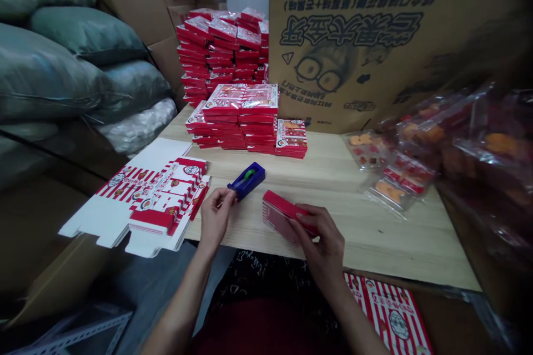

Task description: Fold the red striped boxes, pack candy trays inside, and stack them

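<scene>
At the near end of a blue tape dispenser (249,179), my left hand (217,212) has its thumb and fingers pinched together by the cutting edge; any piece of tape between them is too small to make out. The dispenser stands on the wooden table and carries a small green-cored roll. My right hand (320,233) grips a small red box (280,213) by its right end, tilted above the table near its front edge, to the right of the dispenser.
Flat red-and-white cartons (162,194) lie at the table's left. Red boxes (241,116) are stacked at the back, before a large cardboard box (353,39). Clear bags of snacks (391,188) cover the right side. Sacks (83,33) pile up at far left.
</scene>
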Demonstrator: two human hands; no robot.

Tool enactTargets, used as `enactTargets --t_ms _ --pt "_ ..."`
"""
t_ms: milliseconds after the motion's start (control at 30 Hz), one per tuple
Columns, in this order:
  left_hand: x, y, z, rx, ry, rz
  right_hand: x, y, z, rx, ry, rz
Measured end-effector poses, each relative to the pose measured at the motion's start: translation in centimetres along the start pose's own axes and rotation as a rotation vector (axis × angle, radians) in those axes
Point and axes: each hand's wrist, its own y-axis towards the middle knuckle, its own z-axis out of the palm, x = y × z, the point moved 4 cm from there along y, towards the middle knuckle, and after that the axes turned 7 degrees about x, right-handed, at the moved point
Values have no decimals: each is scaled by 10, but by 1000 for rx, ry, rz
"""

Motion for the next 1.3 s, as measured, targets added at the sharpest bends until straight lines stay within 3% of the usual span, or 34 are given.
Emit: enactTargets --t_ms 100,200,333,500,700,867,967,1100,1200,1300 --pt "-53 -39 27 72 -124 76 7 -4 8 -70 -36 -23" --pt "-80 -67 54 163 -255 47 11 -8 11 -78 -51 -26" --pt "-76 -76 78 222 -444 -40 10 -8 11 -68 -35 -7" --pt "-59 -67 90 225 -499 -159 4 -6 8 -60 -54 -27" --pt "-54 -61 91 298 -482 -196 -1 0 -1 192 -277 -172" --pt "-31 -38 80 420 -219 -102 -3 8 -4 186 -200 -148" --pt "-24 -34 67 498 -179 -67 -1 3 -8 163 -111 -88" --pt "-25 -49 47 555 -91 20 -6 -22 -26 151 103 173" --pt "-22 -62 36 498 -17 196 -17 -46 -35 128 486 428" --pt "-16 -70 38 462 96 399 -25 -59 -29 82 871 630"
